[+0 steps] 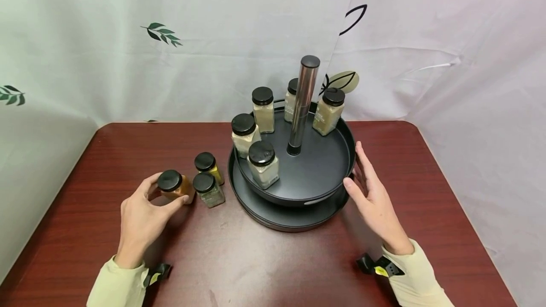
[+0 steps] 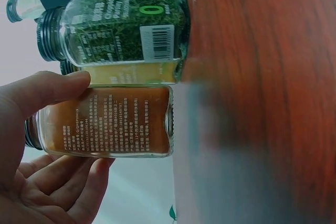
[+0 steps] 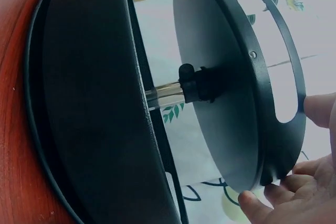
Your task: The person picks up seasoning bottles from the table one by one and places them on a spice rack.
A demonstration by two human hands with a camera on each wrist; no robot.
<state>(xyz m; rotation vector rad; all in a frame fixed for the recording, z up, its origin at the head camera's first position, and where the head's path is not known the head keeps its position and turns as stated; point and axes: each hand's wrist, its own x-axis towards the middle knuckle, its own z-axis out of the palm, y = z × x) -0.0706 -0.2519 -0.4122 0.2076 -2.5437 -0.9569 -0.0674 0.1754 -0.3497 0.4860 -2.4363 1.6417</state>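
My left hand (image 1: 144, 217) grips a square glass jar of orange-brown spice (image 2: 107, 121) with a black lid, thumb on one side and fingers on the other. It is upright; I cannot tell whether its base touches the table. Just right of it stand a jar of green parsley flakes (image 1: 212, 196) and a jar of yellow spice (image 1: 216, 174). My right hand (image 1: 375, 203) touches the right rim of the upper tray (image 3: 257, 87) of a black two-tier spice rack, thumb and fingertips against its slotted side. Pale spice jars (image 1: 264, 172) stand on the upper tray.
A metal post (image 1: 304, 103) rises through the rack's middle. Beneath the upper tray is the wider lower tray (image 1: 281, 219). The rack stands on a reddish-brown wooden table (image 1: 273, 269). Behind hangs a white curtain (image 1: 204, 79) with leaf prints.
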